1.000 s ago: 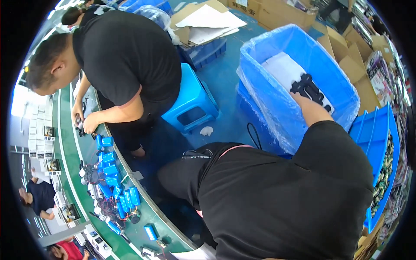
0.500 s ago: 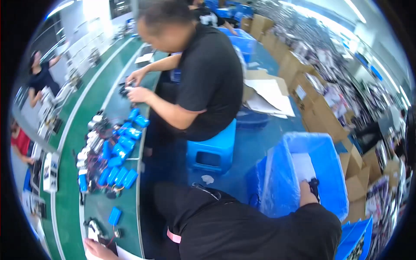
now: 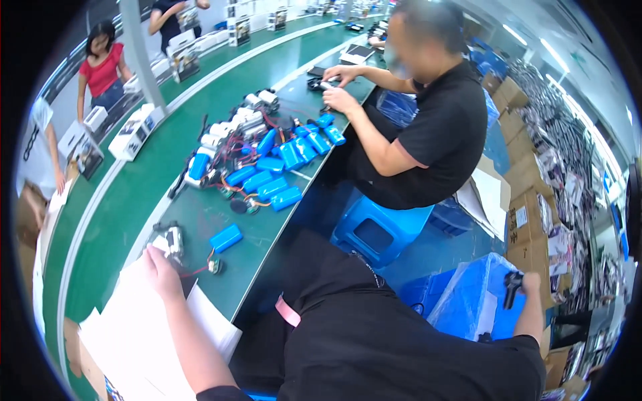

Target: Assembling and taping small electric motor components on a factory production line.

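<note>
Your right hand [image 3: 531, 283] is closed around one end of a black part [image 3: 512, 287], and the other end hangs down freely. This part is at the blue bin [image 3: 461, 294], which has a clear plastic liner; how high it is held, I cannot tell. Your left hand [image 3: 160, 271] is over the white paper [image 3: 130, 327] at the near end of the tabletop [image 3: 261, 234]. Its fingers are close together, beside a motor unit [image 3: 172, 239]; whether they pinch something, I cannot tell. To the right of this unit lies one blue pack [image 3: 226, 238], with a small board [image 3: 215, 265] just beside it. Farther along the tabletop there is a pile of packs [image 3: 287, 155] with wires, and a seated co-worker [image 3: 445, 134] in black handles a dark piece [image 3: 315, 84].
</note>
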